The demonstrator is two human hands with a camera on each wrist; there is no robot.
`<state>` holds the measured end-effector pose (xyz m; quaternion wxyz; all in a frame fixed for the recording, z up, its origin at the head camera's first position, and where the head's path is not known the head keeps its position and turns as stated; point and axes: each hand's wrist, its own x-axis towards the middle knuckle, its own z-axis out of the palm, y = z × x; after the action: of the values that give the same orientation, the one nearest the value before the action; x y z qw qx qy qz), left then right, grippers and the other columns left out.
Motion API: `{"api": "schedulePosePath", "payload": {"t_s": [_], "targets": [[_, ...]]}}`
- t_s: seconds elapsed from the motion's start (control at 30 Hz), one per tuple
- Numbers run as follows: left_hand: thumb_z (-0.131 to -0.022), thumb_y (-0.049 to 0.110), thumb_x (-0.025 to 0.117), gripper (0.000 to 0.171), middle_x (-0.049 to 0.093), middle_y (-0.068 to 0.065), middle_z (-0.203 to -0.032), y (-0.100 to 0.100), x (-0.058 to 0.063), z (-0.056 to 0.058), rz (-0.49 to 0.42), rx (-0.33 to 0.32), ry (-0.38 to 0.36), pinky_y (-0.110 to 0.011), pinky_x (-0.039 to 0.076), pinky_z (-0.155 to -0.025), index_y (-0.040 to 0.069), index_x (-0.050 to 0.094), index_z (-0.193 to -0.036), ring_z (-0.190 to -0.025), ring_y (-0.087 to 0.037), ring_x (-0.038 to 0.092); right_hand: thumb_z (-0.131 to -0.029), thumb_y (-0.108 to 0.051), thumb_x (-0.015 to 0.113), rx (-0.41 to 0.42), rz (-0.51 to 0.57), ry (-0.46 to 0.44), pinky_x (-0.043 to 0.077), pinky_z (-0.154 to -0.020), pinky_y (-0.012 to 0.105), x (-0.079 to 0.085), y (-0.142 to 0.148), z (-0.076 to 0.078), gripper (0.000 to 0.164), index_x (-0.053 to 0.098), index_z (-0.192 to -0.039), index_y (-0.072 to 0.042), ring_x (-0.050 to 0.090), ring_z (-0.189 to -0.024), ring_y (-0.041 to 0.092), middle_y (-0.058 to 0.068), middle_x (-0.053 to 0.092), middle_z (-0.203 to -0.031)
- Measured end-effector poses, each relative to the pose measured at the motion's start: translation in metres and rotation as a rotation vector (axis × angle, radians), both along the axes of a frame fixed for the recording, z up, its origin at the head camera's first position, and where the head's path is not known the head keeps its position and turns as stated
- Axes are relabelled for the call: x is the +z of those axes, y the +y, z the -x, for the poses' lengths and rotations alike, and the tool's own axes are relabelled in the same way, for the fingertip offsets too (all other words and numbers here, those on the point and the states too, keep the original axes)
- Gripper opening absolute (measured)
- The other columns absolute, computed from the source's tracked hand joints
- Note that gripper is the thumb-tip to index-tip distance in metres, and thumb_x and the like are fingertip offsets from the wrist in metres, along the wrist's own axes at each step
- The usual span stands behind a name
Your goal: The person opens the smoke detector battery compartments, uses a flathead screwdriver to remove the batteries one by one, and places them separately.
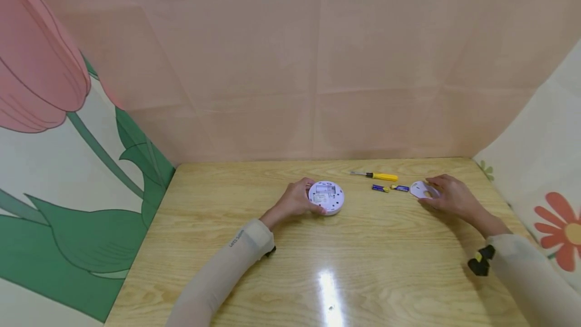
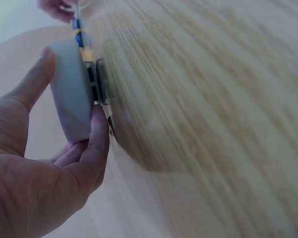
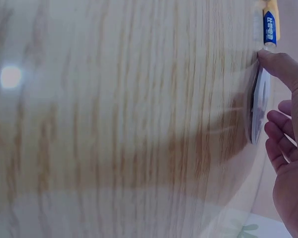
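My left hand [image 1: 295,199] holds a round white smoke detector [image 1: 328,201] by its left side, thumb and fingers around the rim. The detector's back faces up, showing an open battery compartment, a label and small holes. In the left wrist view the detector [image 2: 70,94] stands edge-on between thumb and fingers, low over the wood. My right hand [image 1: 456,197] grips a thin white mounting plate [image 1: 416,189] with a cut-out at the table's right side. In the right wrist view the thumb is at one end of the plate [image 3: 259,104], with curled fingers near the other.
Two small blue-and-yellow batteries, a left battery [image 1: 380,188] and a right battery [image 1: 400,188], lie between the hands, the right one close to the plate. Behind them lies a yellow-handled screwdriver [image 1: 383,176]. The wooden table [image 1: 363,256] ends at a pink backdrop [image 1: 254,130].
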<state>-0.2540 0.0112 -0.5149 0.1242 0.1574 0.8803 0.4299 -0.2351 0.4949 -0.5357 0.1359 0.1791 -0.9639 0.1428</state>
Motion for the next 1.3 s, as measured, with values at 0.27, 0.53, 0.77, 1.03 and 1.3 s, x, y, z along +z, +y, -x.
{"api": "schedulePosePath", "payload": {"t_s": [0.27, 0.53, 0.77, 1.03, 1.3], "targets": [[-0.066, 0.03, 0.104, 0.089, 0.071, -0.012, -0.134, -0.0001, 0.0, 0.0002, 0.007, -0.006, 0.011, -0.035, 0.052, -0.108, 0.006, 0.06, -0.139, -0.12, -0.021, 0.067, -0.072, -0.03, 0.098, -0.013, 0.01, -0.036, 0.055, -0.068, 0.047, -0.0007, 0.0056, -0.001, 0.063, 0.075, -0.116, 0.009, 0.067, -0.084, 0.033, 0.026, 0.071, -0.105], [-0.066, 0.03, 0.104, 0.087, 0.072, -0.011, -0.132, 0.0004, 0.0006, 0.0, -0.002, -0.002, 0.009, -0.035, 0.052, -0.107, 0.006, 0.061, -0.137, -0.117, -0.02, 0.067, -0.074, -0.031, 0.097, -0.038, 0.016, -0.077, 0.053, -0.067, 0.041, -0.0005, 0.0061, 0.0002, 0.061, 0.076, -0.114, 0.01, 0.066, -0.084, 0.033, 0.026, 0.07, -0.103], [-0.066, 0.03, 0.104, 0.089, 0.071, -0.012, -0.133, 0.0005, 0.0004, 0.0, -0.005, -0.008, 0.007, -0.036, 0.052, -0.108, 0.006, 0.059, -0.14, -0.119, -0.02, 0.066, -0.076, -0.035, 0.096, -0.082, 0.049, -0.169, 0.048, -0.067, 0.034, 0.0042, 0.0047, 0.003, 0.063, 0.075, -0.114, 0.011, 0.061, -0.082, 0.027, 0.02, 0.072, -0.096], [-0.066, 0.029, 0.104, 0.089, 0.072, -0.012, -0.13, 0.0016, -0.0016, -0.0003, -0.032, -0.035, 0.06, -0.034, 0.052, -0.106, 0.003, 0.06, -0.138, -0.119, -0.022, 0.067, -0.076, -0.038, 0.095, -0.121, 0.075, -0.229, 0.049, -0.07, 0.037, 0.0055, 0.0034, 0.0032, 0.066, 0.073, -0.112, 0.013, 0.063, -0.085, 0.029, 0.021, 0.073, -0.097], [-0.066, 0.029, 0.104, 0.088, 0.072, -0.012, -0.128, 0.0023, 0.0022, -0.0026, -0.023, -0.032, 0.073, -0.036, 0.052, -0.106, 0.003, 0.06, -0.138, -0.117, -0.023, 0.067, -0.074, -0.03, 0.096, -0.156, 0.112, -0.172, 0.047, -0.066, 0.034, 0.0082, 0.0091, 0.0026, 0.062, 0.073, -0.111, 0.013, 0.064, -0.082, 0.03, 0.023, 0.072, -0.095]]}}
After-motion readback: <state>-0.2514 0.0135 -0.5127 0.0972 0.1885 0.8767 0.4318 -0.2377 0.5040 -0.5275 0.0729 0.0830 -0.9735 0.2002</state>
